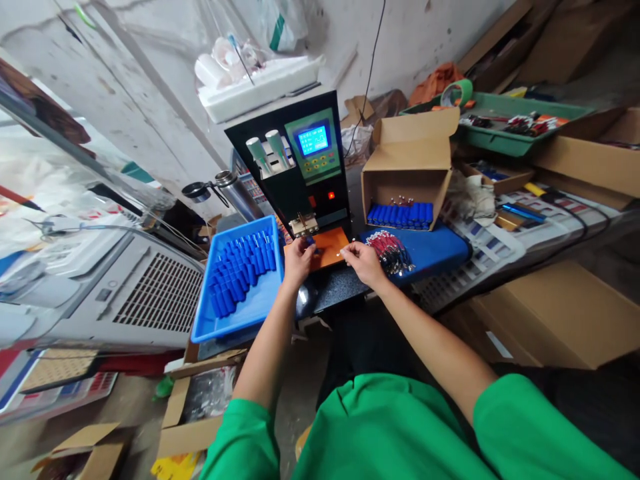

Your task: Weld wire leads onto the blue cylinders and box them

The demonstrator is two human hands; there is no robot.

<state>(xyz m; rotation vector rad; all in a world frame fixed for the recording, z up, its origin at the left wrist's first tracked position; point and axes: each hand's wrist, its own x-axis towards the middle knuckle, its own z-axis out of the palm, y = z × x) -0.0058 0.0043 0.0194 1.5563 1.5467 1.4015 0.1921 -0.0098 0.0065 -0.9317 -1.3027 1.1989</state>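
Observation:
My left hand (299, 261) is closed on a blue battery cell (311, 248), mostly hidden by the fingers, under the electrode head (303, 225) of a black spot welder (295, 193) with a lit screen. Over the right edge of the orange work plate (330, 245), my right hand (365, 263) pinches something small with a white tip (342, 253), too small to name surely. Just right of that hand lies a bundle of red and black wire leads (389, 252). A light-blue tray (250, 321), left of my left hand, holds rows of blue cells (240, 270).
An open cardboard box (411, 160) with more blue cells stands behind the leads on a blue surface (443, 250). Behind the tray is a steel flask (235, 193). A foam tray (260, 87) rests on the welder. A green tray (520, 141) sits at far right.

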